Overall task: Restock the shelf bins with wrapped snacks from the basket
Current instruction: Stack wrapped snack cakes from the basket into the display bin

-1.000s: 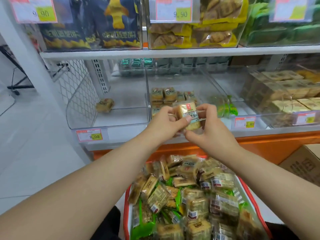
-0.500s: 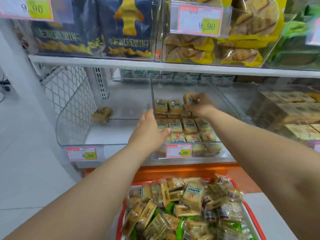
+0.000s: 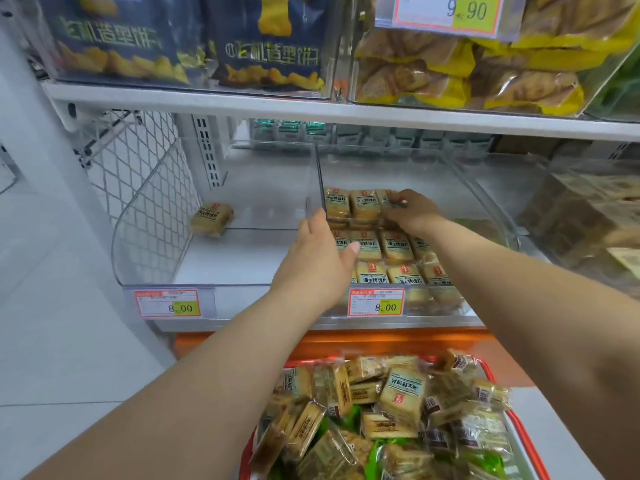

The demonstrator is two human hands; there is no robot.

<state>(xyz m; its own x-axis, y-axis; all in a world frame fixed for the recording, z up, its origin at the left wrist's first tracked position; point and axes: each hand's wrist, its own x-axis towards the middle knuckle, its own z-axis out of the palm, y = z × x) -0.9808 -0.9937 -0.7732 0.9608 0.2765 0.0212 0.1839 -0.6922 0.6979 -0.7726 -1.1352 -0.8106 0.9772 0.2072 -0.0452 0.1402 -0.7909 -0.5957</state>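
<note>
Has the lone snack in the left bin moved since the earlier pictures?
No. The lone snack lies in the same place near the wire mesh panel.

Snack packs [image 3: 367,204] tan, red mark on top. Basket [image 3: 519,424] rim red. Price tags [image 3: 376,302] white, red edge, yellow patch. Chip bags [image 3: 270,46] dark blue, yellow.

A pale tiled floor [image 3: 52,341] spreads out to the left of the hands, beside a white upright post [image 3: 20,109]. Above the hands runs a white shelf board [image 3: 311,114], with a white wire mesh panel [image 3: 138,174] at its left end, and below them an orange base strip [image 3: 346,341].
</note>
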